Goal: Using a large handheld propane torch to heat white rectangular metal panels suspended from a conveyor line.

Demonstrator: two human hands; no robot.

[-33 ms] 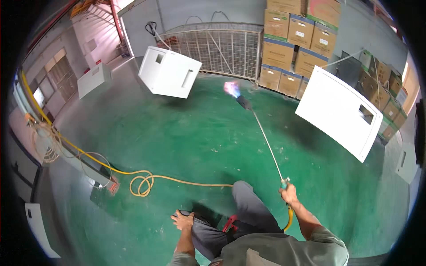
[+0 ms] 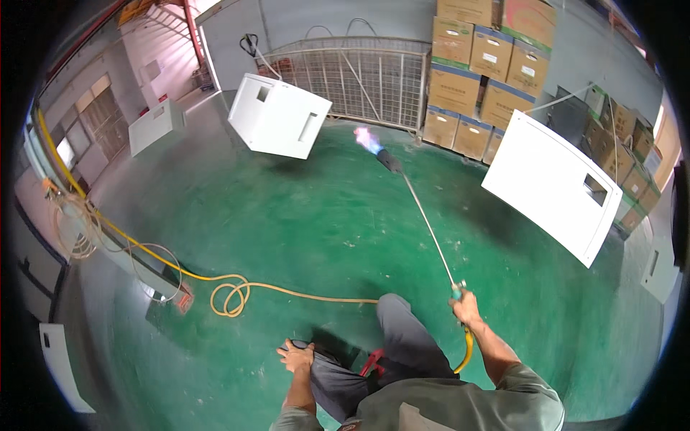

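— What was the person's right hand [image 2: 467, 307] doing?

— It was clenched around the handle end of a long torch [image 2: 424, 219]. The thin metal rod ran up and away from the hand, and a flame [image 2: 366, 138] burned at its far tip, above the green floor [image 2: 287, 223].

— Where did the flame point?

— Toward a white metal box [image 2: 279, 115] that hung tilted in the air, near the flame but apart from it. A flat white panel [image 2: 553, 183] hung to the right of the rod, well apart from it.

— And the left hand [image 2: 298, 356]?

— It rested on the person's left knee, fingers spread, holding nothing.

— What fed the torch?

— A yellow hose [image 2: 287, 289] ran from below the right hand, behind the leg, lay in a loose coil on the floor and went on leftward along the wall.

— Anything behind?

— Stacked cardboard boxes [image 2: 489, 65] stood beside a wire fence [image 2: 359, 79] at the back.
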